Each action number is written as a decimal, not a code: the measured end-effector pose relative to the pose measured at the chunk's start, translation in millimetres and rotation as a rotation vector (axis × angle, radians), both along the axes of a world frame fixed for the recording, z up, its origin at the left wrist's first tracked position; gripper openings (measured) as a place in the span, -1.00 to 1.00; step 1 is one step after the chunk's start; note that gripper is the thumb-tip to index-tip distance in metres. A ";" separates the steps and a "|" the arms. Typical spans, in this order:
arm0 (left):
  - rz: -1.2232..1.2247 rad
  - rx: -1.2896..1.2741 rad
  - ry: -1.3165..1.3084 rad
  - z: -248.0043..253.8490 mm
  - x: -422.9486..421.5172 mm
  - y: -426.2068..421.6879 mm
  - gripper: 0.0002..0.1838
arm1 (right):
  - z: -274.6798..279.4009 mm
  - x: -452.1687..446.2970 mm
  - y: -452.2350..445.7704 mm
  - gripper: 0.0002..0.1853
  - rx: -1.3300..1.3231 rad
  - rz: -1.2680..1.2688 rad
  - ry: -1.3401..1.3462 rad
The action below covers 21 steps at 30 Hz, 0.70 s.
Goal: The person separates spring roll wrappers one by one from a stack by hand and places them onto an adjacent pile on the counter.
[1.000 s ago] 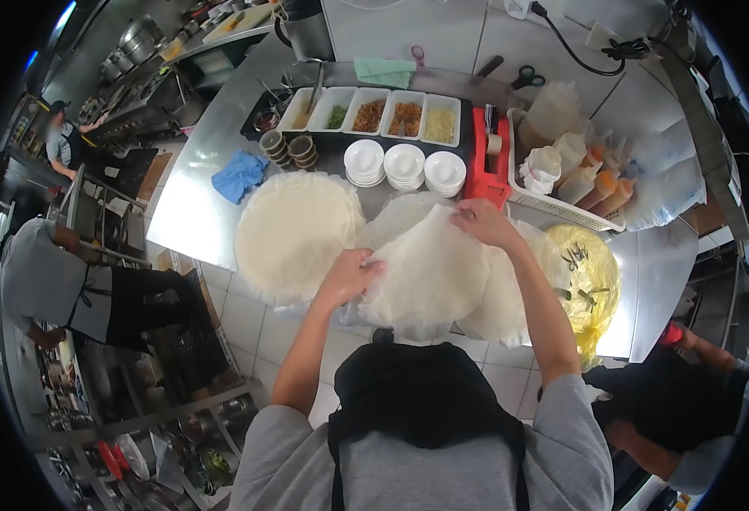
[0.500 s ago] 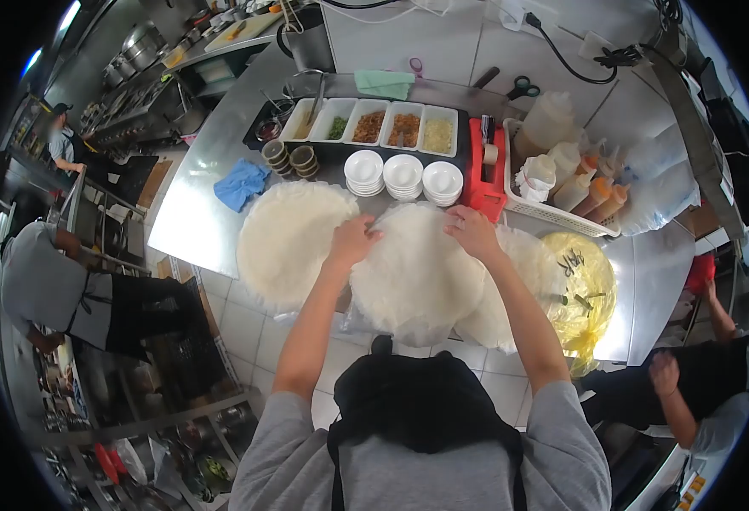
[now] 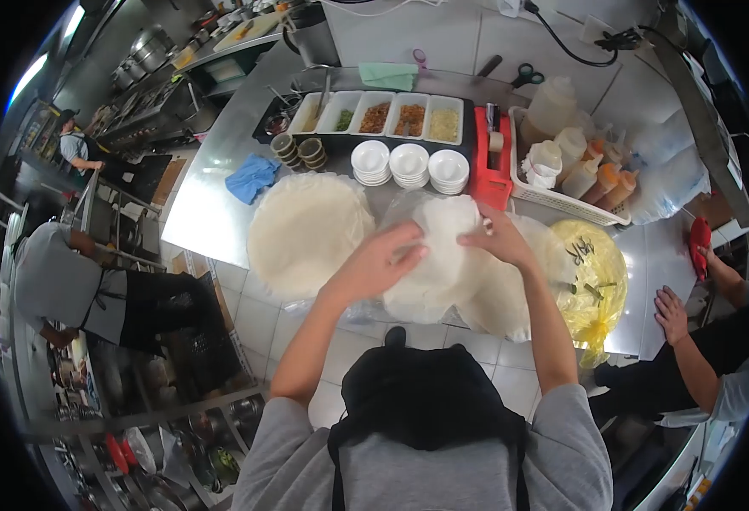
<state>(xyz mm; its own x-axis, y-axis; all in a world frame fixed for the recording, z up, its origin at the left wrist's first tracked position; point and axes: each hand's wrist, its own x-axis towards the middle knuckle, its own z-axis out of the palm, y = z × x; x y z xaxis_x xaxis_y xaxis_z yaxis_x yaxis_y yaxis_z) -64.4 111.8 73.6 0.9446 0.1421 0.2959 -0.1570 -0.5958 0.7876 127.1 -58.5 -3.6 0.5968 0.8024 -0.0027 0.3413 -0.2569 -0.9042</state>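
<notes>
In the middle of the steel table lies a pile of round, thin, pale wrappers with clear plastic around it. Over it, a whiter sheet is bunched or folded between my hands; I cannot tell whether it is one layer or several. My right hand pinches its right edge with fingers and thumb. My left hand is just left of the sheet, its thumb and fingers apart. A second pile of wrappers sits to the left, and a third pile to the right.
Small white dishes stand stacked behind the piles. Beyond them are tubs of toppings, a red tape dispenser and a basket of bottles. A yellow bag lies right. A co-worker's hand is at the table's right edge.
The whiter sheet has come up between my hands. My left hand has left the pile's far edge, nearer to me and rightward, its fingers apart. The co-worker's hand has come to the table edge.
</notes>
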 end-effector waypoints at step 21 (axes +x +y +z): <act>0.393 -0.022 0.128 74.7 -151.9 61.6 -0.68 | 72.5 -54.0 96.3 -0.75 0.316 0.428 0.398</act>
